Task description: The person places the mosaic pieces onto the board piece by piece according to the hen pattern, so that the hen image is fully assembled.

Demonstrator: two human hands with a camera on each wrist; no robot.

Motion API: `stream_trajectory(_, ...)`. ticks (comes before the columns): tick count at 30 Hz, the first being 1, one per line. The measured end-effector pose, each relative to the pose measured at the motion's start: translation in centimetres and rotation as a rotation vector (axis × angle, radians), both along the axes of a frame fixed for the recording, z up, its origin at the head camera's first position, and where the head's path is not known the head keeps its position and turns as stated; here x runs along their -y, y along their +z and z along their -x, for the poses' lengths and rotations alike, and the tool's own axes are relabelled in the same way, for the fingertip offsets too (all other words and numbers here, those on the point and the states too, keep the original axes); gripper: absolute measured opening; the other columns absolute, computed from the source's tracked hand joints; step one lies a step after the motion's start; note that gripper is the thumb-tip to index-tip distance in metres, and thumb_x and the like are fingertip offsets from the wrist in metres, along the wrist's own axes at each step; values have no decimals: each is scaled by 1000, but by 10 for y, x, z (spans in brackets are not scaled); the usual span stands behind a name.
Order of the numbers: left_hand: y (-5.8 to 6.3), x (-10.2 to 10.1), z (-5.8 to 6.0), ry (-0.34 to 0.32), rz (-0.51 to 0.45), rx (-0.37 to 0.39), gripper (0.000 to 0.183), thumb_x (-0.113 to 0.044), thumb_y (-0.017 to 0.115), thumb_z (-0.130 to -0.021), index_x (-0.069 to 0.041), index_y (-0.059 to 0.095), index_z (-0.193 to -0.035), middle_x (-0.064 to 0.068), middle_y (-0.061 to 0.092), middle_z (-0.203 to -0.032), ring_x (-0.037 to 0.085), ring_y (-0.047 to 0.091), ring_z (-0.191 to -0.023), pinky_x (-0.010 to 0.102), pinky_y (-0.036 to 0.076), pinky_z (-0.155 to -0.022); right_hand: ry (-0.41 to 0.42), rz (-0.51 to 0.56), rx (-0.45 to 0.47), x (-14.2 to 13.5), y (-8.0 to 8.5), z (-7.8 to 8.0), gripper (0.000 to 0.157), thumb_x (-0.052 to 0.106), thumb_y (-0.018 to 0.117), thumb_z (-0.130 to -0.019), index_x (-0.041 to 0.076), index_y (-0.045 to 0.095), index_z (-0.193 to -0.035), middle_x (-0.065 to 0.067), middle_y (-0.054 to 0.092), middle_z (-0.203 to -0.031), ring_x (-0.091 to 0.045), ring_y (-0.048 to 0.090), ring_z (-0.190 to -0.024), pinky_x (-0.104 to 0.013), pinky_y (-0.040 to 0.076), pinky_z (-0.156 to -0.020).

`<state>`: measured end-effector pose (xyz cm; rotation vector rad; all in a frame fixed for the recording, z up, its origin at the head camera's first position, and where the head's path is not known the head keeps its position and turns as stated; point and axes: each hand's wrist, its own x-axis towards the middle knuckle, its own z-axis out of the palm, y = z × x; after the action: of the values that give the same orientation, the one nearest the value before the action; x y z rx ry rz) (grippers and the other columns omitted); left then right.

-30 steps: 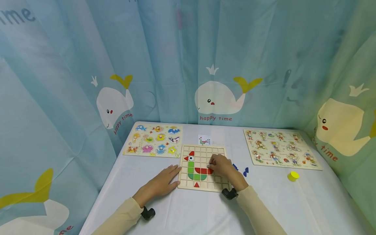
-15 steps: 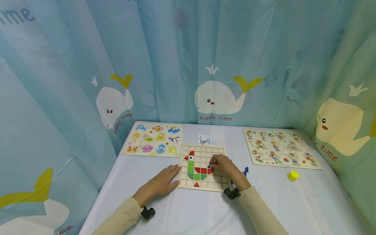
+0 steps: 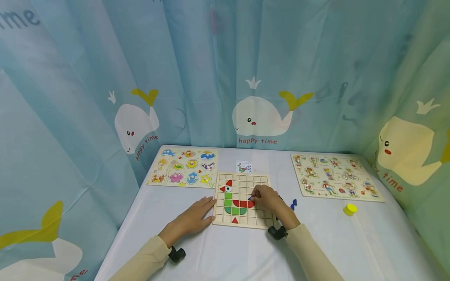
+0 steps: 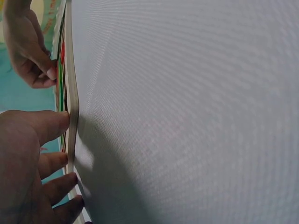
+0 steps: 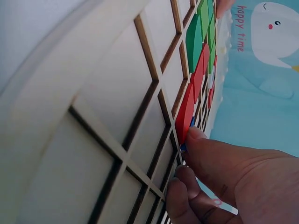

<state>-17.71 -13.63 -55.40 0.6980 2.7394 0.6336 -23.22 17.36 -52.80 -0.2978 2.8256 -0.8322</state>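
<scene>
A wooden grid board [image 3: 260, 223] lies in front of me with a bird figure on it. Its head has red pieces and a round eye piece [image 3: 228, 189]; green pieces [image 3: 235, 211] form the neck and belly, red pieces [image 3: 242, 203] the wing, and a red triangle [image 3: 234, 220] sits below. My right hand [image 3: 268, 200] pinches a small blue puzzle piece [image 3: 250, 198] right at the upper edge of the rightmost red piece; fingers hide most of it in the right wrist view. My left hand [image 3: 194, 217] touches the board's left edge with extended fingertips.
Loose blue pieces [image 3: 293, 204] lie right of the board, partly behind my right forearm. A yellow cylinder [image 3: 350, 209] stands farther right. Behind are a sea-animal puzzle [image 3: 184, 183], a pattern card [image 3: 243, 167] and a sports-figure puzzle [image 3: 321, 190]. A whale-print curtain [image 3: 204, 117] encloses the table.
My right hand has shifted slightly right and turned a little, and the blue piece now shows between its fingertips. The left hand stays at the board's edge.
</scene>
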Motion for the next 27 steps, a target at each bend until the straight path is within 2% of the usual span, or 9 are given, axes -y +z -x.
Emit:
stream_trajectory(10,-2,-1,1,-3,4,-1,65,-39,58,-108,-14,38,-165,10,35,-171,34,28,-160,54,27,-130,8,28,6,-6,3,0,11,13,76,-97,6,68,-98,-4,66,-91,-19,58,-81,-39,52,-76)
stream_trajectory(16,-1,0,0,-2,-7,0,65,-38,59,-108,-13,39,-164,12,36,-171,35,28,-160,55,28,-130,11,50,-3,-26,14,3,11,14,72,-101,4,67,-101,-10,65,-95,-22,59,-83,-38,53,-69)
stream_trajectory(21,0,0,-1,-1,-1,-10,65,-38,58,-108,-12,39,-164,12,36,-170,35,29,-160,54,28,-130,-35,24,14,-52,22,5,17,16,71,-101,1,67,-107,-17,65,-103,-26,61,-84,-40,55,-68)
stream_trajectory(27,2,0,-2,2,-13,-6,64,-38,58,-109,-12,39,-164,12,36,-170,35,29,-160,53,28,-130,-122,-82,71,-86,25,3,33,16,74,-97,-7,65,-119,-30,60,-116,-34,62,-91,-47,57,-74)
